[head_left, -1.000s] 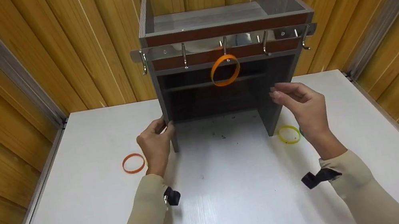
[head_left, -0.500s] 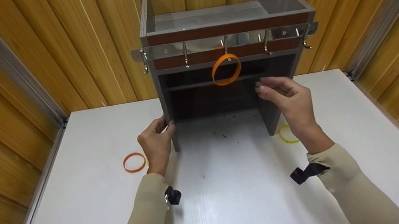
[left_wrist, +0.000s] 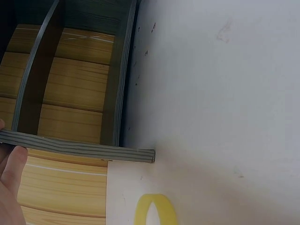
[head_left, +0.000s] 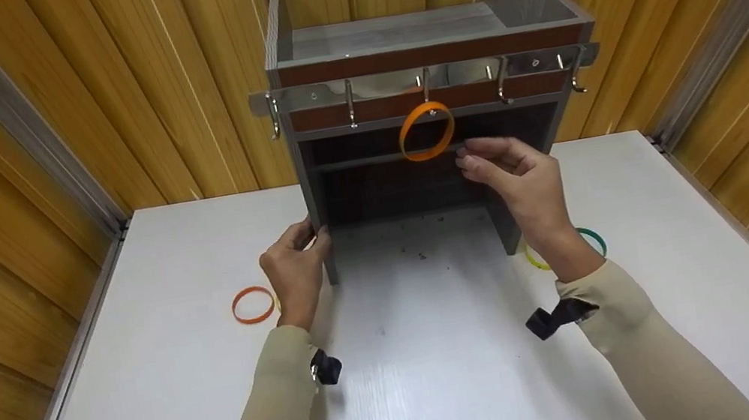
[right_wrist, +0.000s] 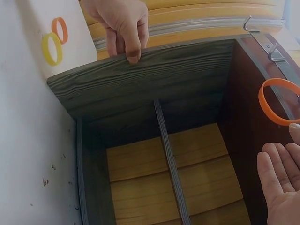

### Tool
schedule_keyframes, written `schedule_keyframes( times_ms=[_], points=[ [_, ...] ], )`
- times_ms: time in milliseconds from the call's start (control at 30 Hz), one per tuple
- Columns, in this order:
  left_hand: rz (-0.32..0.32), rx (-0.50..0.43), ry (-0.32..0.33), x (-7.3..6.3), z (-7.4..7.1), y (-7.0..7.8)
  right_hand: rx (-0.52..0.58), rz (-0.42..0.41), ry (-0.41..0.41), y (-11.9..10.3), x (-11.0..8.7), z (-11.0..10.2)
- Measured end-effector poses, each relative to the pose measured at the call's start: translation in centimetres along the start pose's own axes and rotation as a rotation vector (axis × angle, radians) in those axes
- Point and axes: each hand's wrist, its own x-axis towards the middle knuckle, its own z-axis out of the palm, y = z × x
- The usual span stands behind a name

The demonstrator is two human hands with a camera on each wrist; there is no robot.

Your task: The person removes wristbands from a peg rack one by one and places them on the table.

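Observation:
A grey wooden shelf unit (head_left: pixel 425 55) stands on the white table, with a metal hook rail (head_left: pixel 384 85) across its front. An orange ring-shaped band (head_left: pixel 430 154) hangs from the rail's middle hook. My left hand (head_left: pixel 292 265) grips the front edge of the unit's left side panel (right_wrist: pixel 140 77), thumb on the near face. My right hand (head_left: pixel 520 178) is raised just right of and below the band, holding nothing. In the right wrist view its fingers (right_wrist: pixel 281 171) lie relaxed, with the thumb right at the band's lower edge.
A red-orange band (head_left: pixel 236 309) lies left of the unit, a yellow band (right_wrist: pixel 51 49) beside it. Right of the unit are another yellow band (head_left: pixel 535 261) and a green one (head_left: pixel 599 239), partly behind my right wrist. Wood-panelled walls (head_left: pixel 215 77) enclose the table (head_left: pixel 412 386).
My right hand has moved left and slightly up, toward the hanging orange band. The left hand keeps its hold on the side panel, and the band still hangs in the same place.

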Motion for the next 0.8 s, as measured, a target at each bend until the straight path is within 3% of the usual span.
schedule_keyframes(
  times_ms=[800],
  points=[
    [0.050, 0.004, 0.022, 0.0, 0.1, -0.4, 0.071, 0.042, 0.012, -0.5, 1.2, 2.5]
  ],
)
